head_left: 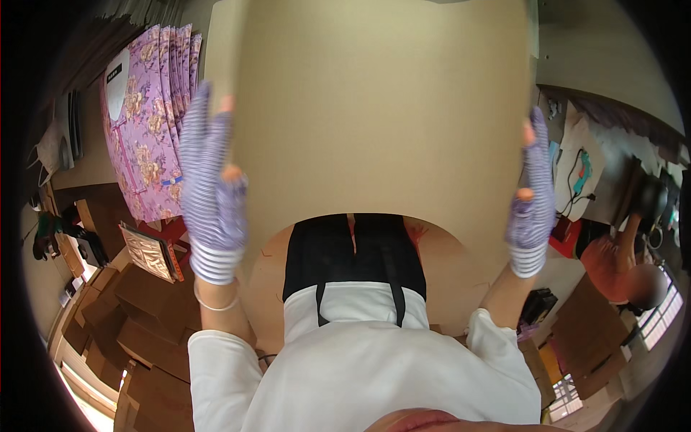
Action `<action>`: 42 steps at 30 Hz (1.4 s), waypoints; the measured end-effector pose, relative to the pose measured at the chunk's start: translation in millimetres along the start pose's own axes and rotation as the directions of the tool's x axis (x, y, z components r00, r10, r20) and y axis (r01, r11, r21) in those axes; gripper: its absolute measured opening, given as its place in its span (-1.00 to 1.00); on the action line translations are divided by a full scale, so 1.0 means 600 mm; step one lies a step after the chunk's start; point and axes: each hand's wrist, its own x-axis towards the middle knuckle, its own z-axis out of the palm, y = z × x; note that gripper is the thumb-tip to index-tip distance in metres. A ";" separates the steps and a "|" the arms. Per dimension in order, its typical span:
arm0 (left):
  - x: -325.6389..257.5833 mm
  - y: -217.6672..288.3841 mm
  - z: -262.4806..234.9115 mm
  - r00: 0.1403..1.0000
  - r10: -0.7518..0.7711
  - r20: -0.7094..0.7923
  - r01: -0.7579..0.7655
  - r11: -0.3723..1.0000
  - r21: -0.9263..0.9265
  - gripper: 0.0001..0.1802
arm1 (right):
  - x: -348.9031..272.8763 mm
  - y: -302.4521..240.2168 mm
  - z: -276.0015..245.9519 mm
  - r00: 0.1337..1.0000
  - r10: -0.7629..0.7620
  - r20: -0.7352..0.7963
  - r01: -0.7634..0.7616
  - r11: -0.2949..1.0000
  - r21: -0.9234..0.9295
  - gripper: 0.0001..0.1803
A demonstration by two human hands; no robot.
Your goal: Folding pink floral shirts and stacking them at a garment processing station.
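Note:
A large tan cardboard sheet (381,115) spans the middle of the view, its near edge arching in front of my body. Along its left edge lies my left hand (212,180), in a purple-and-white striped glove with bare thumb and index fingertips. My right hand (531,191), gloved the same way, is at the opposite edge. Both hands hold the sheet between them, fingers stretched forward along the sides and thumbs turned inward. Some fingers are hidden, and the sheet's edges are blurred.
Purple floral packages (147,122) stand in a row left of my left hand. Brown cardboard boxes (155,302) pile up at lower left. A teal-handled tool (581,173) lies on a surface at right, where another person (612,255) is at work.

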 end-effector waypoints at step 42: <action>0.058 -0.123 0.269 0.996 -0.001 -0.089 0.047 0.854 0.519 -0.41 | 0.052 0.088 0.320 0.995 -0.052 -0.083 0.014 0.913 -0.408 -0.38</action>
